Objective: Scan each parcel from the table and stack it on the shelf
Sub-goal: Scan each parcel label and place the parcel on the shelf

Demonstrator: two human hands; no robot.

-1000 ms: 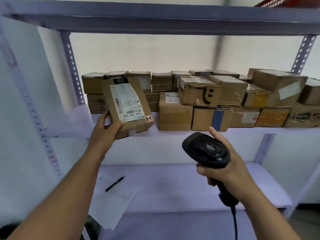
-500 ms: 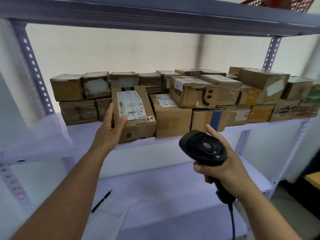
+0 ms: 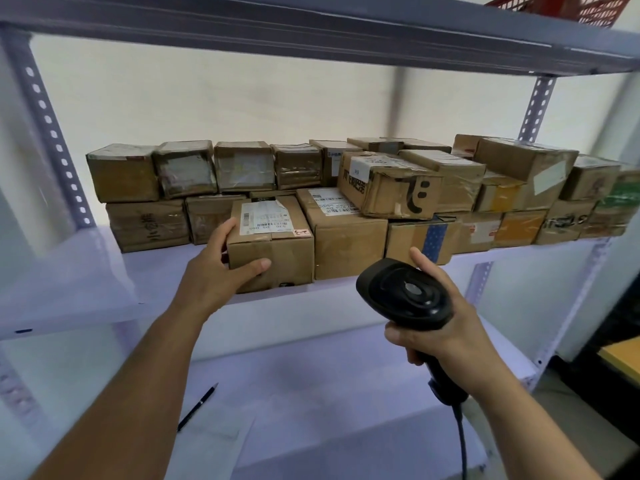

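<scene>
A brown cardboard parcel (image 3: 277,247) with a white barcode label on top lies flat at the front of the shelf board (image 3: 166,268), beside a larger box. My left hand (image 3: 221,268) grips its left front corner, thumb across the front face and fingers on the left side. My right hand (image 3: 440,327) grips the handle of a black barcode scanner (image 3: 405,294), held below the shelf edge, its cable hanging down.
Several taped cardboard parcels (image 3: 388,183) are stacked two high along the back and right of the shelf. A pen (image 3: 197,407) and paper sheets lie on the lower board. Perforated grey uprights stand left and right. A red basket (image 3: 568,8) sits on the top board.
The labelled parcel went from held tilted in front of the shelf to lying flat on the board. My left hand slid to its left front corner. The scanner stayed in place.
</scene>
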